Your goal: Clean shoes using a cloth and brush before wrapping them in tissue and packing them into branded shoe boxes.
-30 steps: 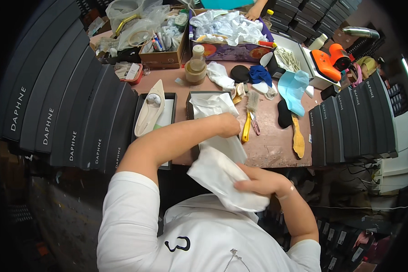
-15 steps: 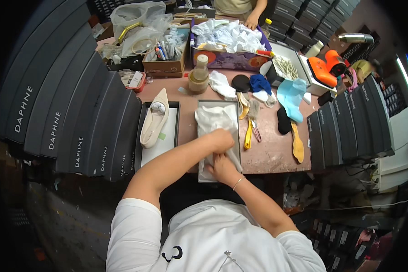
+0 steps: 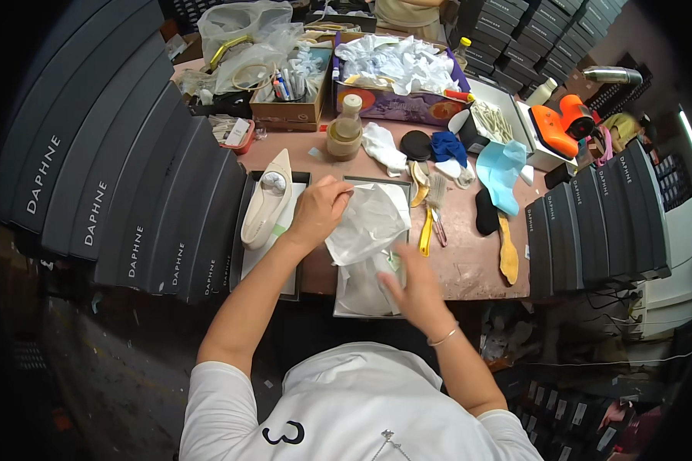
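Note:
My left hand [image 3: 321,211] pinches a corner of a thin, translucent sheet of white tissue paper [image 3: 370,223] and holds it up over an open grey shoebox [image 3: 365,314]. My right hand [image 3: 421,292] is at the near right side of this box, fingers apart and slightly blurred, with nothing visible in it. More white paper lies in the box beneath the raised sheet, and what is under it is hidden. Left of my left hand, a beige pointed flat shoe [image 3: 265,207] lies in a second dark box part [image 3: 291,290] lined with white.
Dark shoeboxes are stacked at the left [image 3: 123,192] and right [image 3: 603,215]. A glue bottle [image 3: 344,138], yellow-handled brush [image 3: 426,230], wooden spatula [image 3: 508,250] and cloths lie on the pink table [image 3: 469,269]. Behind stands a purple carton [image 3: 415,107] of crumpled paper; a person stands beyond.
My left hand has lifted the tissue paper and drawn it to the left. My right hand has moved right, away from my left, and opened. The other person's hand has left the carton.

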A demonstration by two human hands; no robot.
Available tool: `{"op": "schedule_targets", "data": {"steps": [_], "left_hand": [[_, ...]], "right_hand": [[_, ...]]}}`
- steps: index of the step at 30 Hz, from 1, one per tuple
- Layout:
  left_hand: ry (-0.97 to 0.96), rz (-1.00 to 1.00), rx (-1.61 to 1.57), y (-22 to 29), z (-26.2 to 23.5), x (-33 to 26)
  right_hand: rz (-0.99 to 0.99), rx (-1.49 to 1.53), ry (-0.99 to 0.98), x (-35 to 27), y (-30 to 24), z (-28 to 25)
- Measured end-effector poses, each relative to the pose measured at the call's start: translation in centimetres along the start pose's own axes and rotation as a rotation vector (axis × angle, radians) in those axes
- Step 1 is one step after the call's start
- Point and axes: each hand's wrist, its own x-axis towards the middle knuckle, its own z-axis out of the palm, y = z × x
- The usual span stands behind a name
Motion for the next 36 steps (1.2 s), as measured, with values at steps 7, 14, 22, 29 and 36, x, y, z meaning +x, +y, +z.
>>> {"op": "schedule_targets", "data": {"steps": [7,14,22,29,36], "left_hand": [[0.128,0.074,0.174,6.3,-3.0,-6.9],[0.250,-0.652,-0.735,1.3,-2.2,-18.5],[-0.145,-0.746,-0.827,1.1,-1.0,-19.9],[0.365,-0.782,-1.537,2.8,-0.9,-7.1],[0.481,-0.318,-1.128,9.1,0.4,1.8]], "right_hand": [[-0.095,0.319,-0.326,6.9,-3.3,2.1],[-0.208,0.220,-0.353,13.5,-9.2,5.6],[-0.100,0.126,-0.386,11.9,-8.5,19.4],[0.196,1.123,-0.148,3.5,-4.3,-7.3],[0.225,1.198,-0.009,-6.1,-4.0,-15.4]]}}
